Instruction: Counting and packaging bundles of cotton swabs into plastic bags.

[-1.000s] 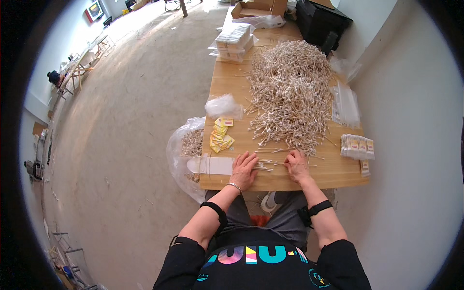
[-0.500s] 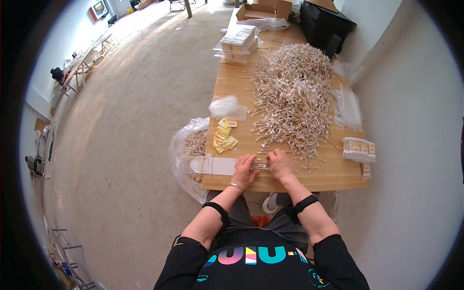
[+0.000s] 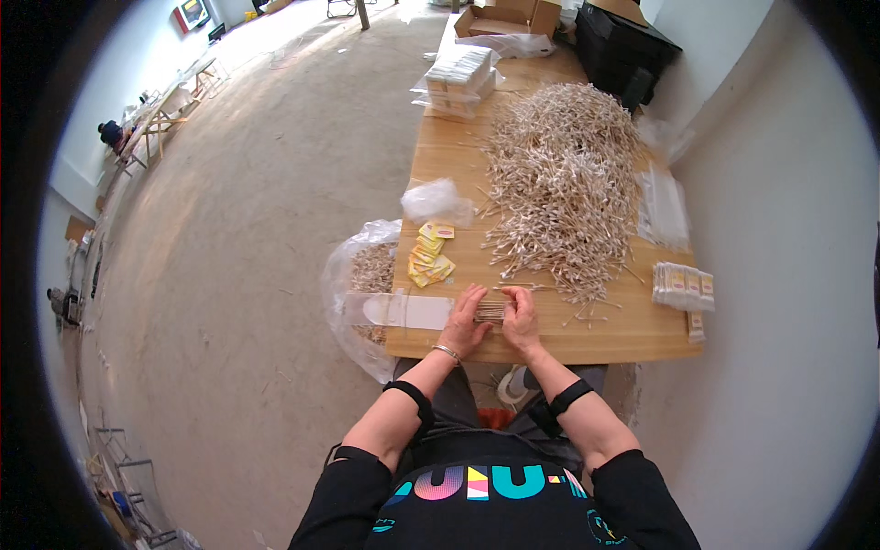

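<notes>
At the table's near edge, a small row of cotton swabs (image 3: 490, 313) lies lengthwise between my hands. My left hand (image 3: 465, 322) curves round the row's left end, and my right hand (image 3: 521, 321) closes on its right end; the fingertips are partly hidden. Left of my left hand lies a flat white strip (image 3: 423, 313) in a clear sleeve, sticking out past the table edge. Yellow printed cards (image 3: 429, 261) are scattered just beyond it. A big heap of loose cotton swabs (image 3: 564, 174) covers the table's middle and far part.
An open clear bag of swabs (image 3: 374, 270) hangs by the table's left side. Clear plastic bags (image 3: 438, 200) lie at the left edge, empty sleeves (image 3: 662, 209) at the right. Filled packs (image 3: 683, 286) sit near the wall; stacked packs (image 3: 456, 78) and a cardboard box (image 3: 504, 18) stand farther back.
My right hand has shifted slightly left and drawn in against the right end of the swab row. My left hand stays at the other end.
</notes>
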Demonstrator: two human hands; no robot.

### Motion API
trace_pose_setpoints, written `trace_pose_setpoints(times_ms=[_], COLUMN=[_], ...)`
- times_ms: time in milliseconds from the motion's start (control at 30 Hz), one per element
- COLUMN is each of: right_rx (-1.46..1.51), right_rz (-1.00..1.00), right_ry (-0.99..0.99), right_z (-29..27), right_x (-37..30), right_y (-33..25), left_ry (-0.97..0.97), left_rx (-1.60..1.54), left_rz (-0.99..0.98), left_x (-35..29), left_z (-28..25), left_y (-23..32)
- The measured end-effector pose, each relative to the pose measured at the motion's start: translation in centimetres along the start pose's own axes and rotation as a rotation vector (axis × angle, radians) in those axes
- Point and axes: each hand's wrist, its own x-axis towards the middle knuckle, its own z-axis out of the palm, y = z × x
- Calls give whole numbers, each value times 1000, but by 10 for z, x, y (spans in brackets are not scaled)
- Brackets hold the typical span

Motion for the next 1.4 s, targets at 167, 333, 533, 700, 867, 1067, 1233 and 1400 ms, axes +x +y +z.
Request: trace_pose_setpoints(times_ms=[167,333,533,700,867,1067,1233,1400], right_rx=[-613,-868,-943,-955,-969,-1009,-1029,-732], right_rz=[-267,-336,-319,-346,-342,-352,-409,-225], right_ry=[-132,-530,-518,-568,-590,-541,-505,-327], right_z=[-8,-6,-2,-9,-9,-6,-8,-17], right_x=[-18,-33,-19,-48,-48,-26,-37,-23], right_y=[-9,-11,-21,-23,-24,-18,-12,-21], left_ry=[94,185,333,456,453,436,384,434], left_rx=[-129,-216,-357,-428,-437,-420,-468,-453], left_rz=[-85,-139,-260,-258,-252,-274,-281,-262], left_x=[-3,-3,-3,-2,-1,0,-2,-2], left_z=[-1,2,13,17,15,15,14,14], left_y=[-2,-7,-25,-31,-29,-27,-26,-29])
